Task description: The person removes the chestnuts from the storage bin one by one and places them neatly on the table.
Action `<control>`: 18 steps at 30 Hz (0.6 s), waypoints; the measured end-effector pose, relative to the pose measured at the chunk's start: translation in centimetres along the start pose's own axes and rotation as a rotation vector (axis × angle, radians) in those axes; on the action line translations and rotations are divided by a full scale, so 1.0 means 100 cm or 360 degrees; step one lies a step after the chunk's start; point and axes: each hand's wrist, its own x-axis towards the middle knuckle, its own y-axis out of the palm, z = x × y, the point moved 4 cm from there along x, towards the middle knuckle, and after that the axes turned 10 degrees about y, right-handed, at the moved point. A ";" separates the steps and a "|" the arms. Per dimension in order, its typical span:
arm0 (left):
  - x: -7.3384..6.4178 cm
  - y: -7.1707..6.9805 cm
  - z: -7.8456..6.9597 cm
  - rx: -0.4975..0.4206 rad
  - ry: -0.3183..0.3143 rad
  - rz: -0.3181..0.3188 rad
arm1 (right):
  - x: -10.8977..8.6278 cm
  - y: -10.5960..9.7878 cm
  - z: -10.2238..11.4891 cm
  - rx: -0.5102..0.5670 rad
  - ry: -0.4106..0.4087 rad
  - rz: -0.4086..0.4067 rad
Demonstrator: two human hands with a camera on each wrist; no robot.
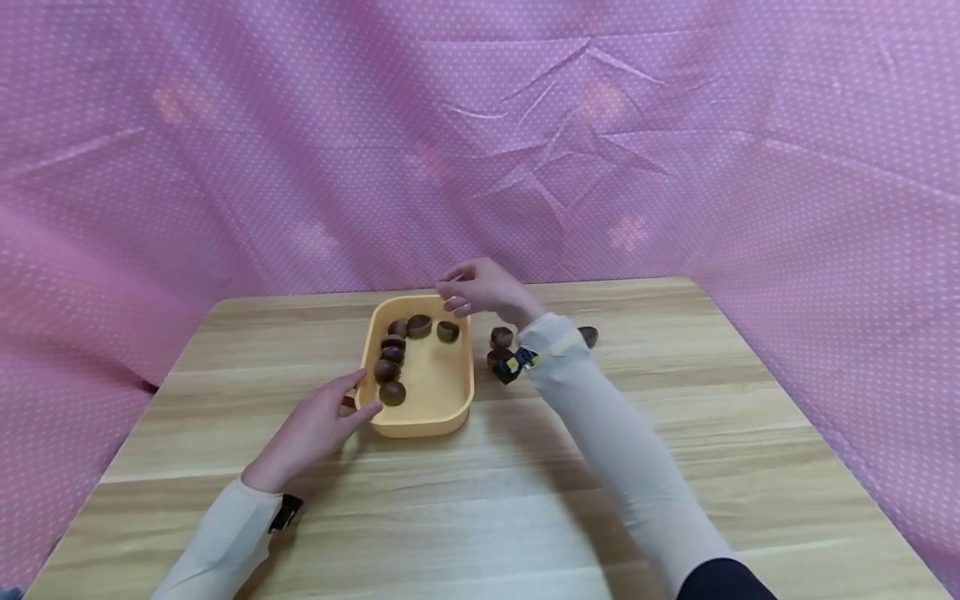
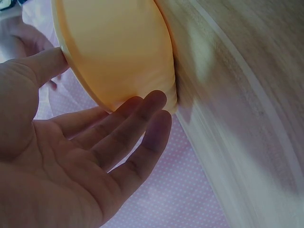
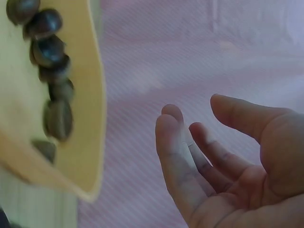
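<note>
Against the near left corner of a yellow plastic container (image 1: 420, 427) is my left hand (image 1: 318, 429), its thumb at the rim and its fingers along the outer wall. Several brown chestnuts (image 1: 392, 392) lie inside, mostly in a line down the left side; one chestnut (image 1: 447, 332) sits apart near the far right corner. Above that corner hovers my right hand (image 1: 480, 287). In the right wrist view, nothing shows between its parted thumb and loosely bent fingers (image 3: 173, 161).
On the wooden table (image 1: 600, 467), right of the container, lie a few more chestnuts (image 1: 501, 337), partly hidden by the right wrist's camera. Another dark chestnut (image 1: 588, 336) shows beyond the right sleeve. A pink dotted cloth (image 1: 480, 167) hangs behind and along the sides.
</note>
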 end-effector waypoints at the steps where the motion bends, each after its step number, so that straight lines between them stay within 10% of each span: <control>1: 0.000 0.000 0.001 -0.0001 -0.0004 0.0001 | 0.005 0.007 0.000 -0.0017 0.0012 0.0016; 18: 0.003 -0.002 0.005 -0.0054 0.0001 0.0019 | 0.058 0.081 -0.016 -0.0047 0.0365 0.0229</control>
